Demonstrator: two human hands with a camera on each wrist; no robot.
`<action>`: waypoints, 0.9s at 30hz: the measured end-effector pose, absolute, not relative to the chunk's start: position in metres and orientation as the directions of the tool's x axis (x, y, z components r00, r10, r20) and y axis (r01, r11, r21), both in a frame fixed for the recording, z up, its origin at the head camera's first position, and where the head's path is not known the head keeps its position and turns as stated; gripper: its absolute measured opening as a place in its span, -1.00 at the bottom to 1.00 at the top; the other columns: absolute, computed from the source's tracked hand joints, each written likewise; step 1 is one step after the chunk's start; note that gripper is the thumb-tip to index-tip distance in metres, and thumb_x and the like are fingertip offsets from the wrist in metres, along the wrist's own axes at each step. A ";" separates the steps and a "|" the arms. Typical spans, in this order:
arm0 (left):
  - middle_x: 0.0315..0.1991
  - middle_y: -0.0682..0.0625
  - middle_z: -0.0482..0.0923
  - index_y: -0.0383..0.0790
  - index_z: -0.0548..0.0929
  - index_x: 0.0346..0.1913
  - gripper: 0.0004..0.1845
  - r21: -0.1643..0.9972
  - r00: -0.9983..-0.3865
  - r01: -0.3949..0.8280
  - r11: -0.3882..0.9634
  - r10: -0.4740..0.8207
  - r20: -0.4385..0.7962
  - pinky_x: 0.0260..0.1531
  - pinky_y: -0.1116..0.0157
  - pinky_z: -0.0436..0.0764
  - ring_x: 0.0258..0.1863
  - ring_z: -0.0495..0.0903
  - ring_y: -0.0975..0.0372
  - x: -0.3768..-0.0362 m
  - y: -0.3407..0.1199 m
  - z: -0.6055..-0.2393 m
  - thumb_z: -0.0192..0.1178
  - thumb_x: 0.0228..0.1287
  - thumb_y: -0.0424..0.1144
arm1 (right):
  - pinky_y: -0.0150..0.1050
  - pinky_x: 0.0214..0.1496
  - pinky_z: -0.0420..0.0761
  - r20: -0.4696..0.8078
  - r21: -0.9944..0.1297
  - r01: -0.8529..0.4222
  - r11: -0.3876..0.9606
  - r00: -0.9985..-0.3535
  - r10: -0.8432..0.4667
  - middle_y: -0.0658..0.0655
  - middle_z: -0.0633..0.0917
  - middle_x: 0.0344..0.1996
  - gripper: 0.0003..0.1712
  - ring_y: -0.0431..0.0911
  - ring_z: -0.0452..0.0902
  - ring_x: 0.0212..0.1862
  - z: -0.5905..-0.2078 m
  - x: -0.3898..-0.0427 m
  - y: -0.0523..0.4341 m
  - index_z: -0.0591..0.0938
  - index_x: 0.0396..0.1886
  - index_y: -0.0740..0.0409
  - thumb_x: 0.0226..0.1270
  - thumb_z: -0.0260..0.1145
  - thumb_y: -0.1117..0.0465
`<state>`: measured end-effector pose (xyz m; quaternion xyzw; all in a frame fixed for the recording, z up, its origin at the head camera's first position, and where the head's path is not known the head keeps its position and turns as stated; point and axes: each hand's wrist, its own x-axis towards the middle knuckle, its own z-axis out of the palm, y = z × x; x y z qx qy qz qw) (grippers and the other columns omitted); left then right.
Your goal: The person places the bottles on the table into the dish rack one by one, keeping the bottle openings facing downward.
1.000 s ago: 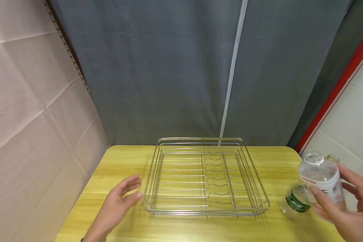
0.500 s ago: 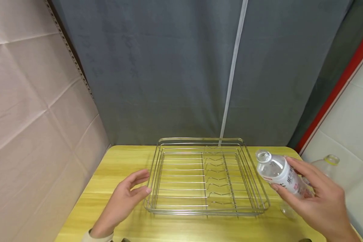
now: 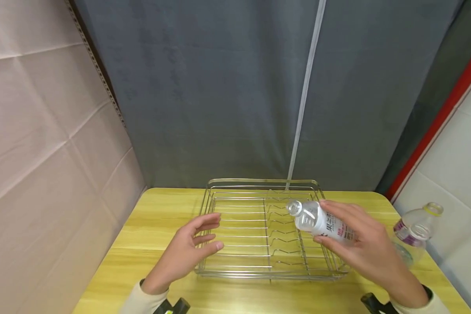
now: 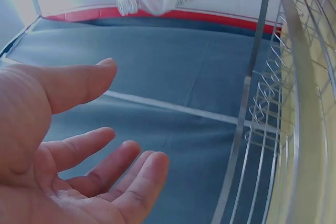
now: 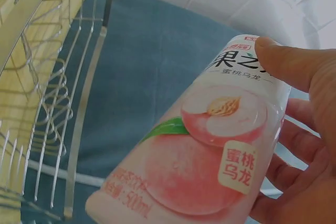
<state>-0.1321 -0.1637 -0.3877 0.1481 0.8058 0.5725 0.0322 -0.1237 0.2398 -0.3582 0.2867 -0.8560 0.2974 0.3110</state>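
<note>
the peach oolong drink bottle (image 3: pixel 322 221) is above the right part of the wire dish rack (image 3: pixel 259 274), apart from it and gripped by the right hand (image 3: pixel 373 250), thumb and fingers wrapped round opposite sides, its long axis tilted so the neck points leftward and the base lies back under the palm. the left hand (image 3: pixel 190 250), farther off over the rack's left edge, holds nothing, thumb and fingers spread wide toward the bottle. its shoulder and narrow neck are clear plastic with no cap visible; the white label, with black characters, turns pink around a whole peach, a cut one and a green leaf.
</note>
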 end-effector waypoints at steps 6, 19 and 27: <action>0.44 0.10 0.50 0.03 0.48 0.49 -0.26 0.929 -0.925 0.262 0.262 0.344 0.164 0.29 0.30 0.68 0.41 0.54 0.11 -0.135 -0.146 -0.380 0.54 0.29 -0.16 | -0.60 -0.18 0.64 0.691 -0.281 -0.745 0.605 -0.595 -0.411 0.09 0.74 0.25 -0.19 -0.27 0.57 0.17 -0.362 -0.138 0.224 0.69 0.34 0.04 0.07 0.72 -0.07; 0.38 0.02 0.53 0.04 0.53 0.45 -0.22 0.927 -0.871 0.315 0.206 0.451 0.196 0.19 0.26 0.75 0.33 0.59 0.06 -0.148 -0.107 -0.382 0.62 0.16 -0.18 | -0.40 -0.19 0.73 0.660 -0.227 -0.849 0.476 -0.494 -0.566 0.08 0.77 0.17 -0.15 -0.08 0.68 0.04 -0.370 -0.157 0.195 0.71 0.28 0.09 -0.13 0.79 0.16; 0.36 -0.06 0.56 -0.07 0.52 0.45 -0.17 0.906 -0.844 0.366 0.211 0.486 0.228 0.13 0.34 0.76 0.32 0.59 -0.02 -0.155 -0.094 -0.385 0.65 0.09 -0.21 | -0.12 -0.01 0.84 0.628 -0.170 -0.864 0.475 -0.466 -0.623 0.05 0.79 0.13 -0.18 -0.03 0.73 0.09 -0.377 -0.164 0.182 0.75 0.17 0.13 -0.19 0.81 0.02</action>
